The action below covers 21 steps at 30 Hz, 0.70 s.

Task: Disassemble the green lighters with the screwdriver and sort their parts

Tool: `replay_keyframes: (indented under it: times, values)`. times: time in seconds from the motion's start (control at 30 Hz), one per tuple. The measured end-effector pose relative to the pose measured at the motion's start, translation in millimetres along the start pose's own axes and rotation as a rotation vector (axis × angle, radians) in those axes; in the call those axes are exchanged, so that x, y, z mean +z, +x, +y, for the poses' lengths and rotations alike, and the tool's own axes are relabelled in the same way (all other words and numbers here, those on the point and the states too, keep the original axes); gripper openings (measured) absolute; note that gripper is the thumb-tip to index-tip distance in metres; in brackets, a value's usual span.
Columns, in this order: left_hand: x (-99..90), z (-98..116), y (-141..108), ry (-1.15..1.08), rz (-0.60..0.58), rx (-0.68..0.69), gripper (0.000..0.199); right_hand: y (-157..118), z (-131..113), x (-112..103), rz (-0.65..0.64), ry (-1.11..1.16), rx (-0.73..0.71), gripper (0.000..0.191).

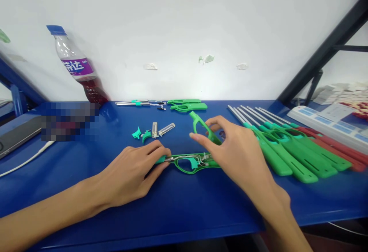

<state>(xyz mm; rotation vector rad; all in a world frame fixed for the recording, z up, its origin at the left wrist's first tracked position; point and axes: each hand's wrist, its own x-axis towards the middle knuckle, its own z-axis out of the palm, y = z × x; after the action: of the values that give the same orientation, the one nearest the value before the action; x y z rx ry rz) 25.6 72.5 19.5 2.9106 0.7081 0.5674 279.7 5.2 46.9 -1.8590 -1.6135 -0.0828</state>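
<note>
A green lighter half-shell lies open-side up on the blue table, with wires and a teal trigger inside it. At its left end my left hand is closed, pinching the teal collar of the lighter. My right hand grips a second green half-shell, tilted above the first one, between thumb and fingers. Beyond the hands are loose teal triggers and two clear fuel tanks.
Metal tubes with wires and green shells lie by the wall. Several assembled lighters are at right, beside a white power strip. A drink bottle and a phone stand at left.
</note>
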Motion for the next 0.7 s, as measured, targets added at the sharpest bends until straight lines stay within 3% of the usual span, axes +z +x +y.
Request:
replay_keyframes:
  times: [0.17, 0.4, 0.7]
  values:
    - [-0.5, -2.5, 1.0, 0.0, 0.004, -0.007, 0.024, 2.1, 5.7, -4.1, 0.076, 0.039, 0.018, 0.025]
    - [-1.6, -2.1, 0.4, 0.014, -0.015, -0.004, 0.02, 4.3, 7.7, -11.4, 0.08, 0.038, 0.047, 0.028]
    - [1.0, -2.8, -0.1, 0.007, -0.016, 0.002, 0.017, 15.9, 50.8, -22.9, 0.087, -0.116, 0.171, 0.035]
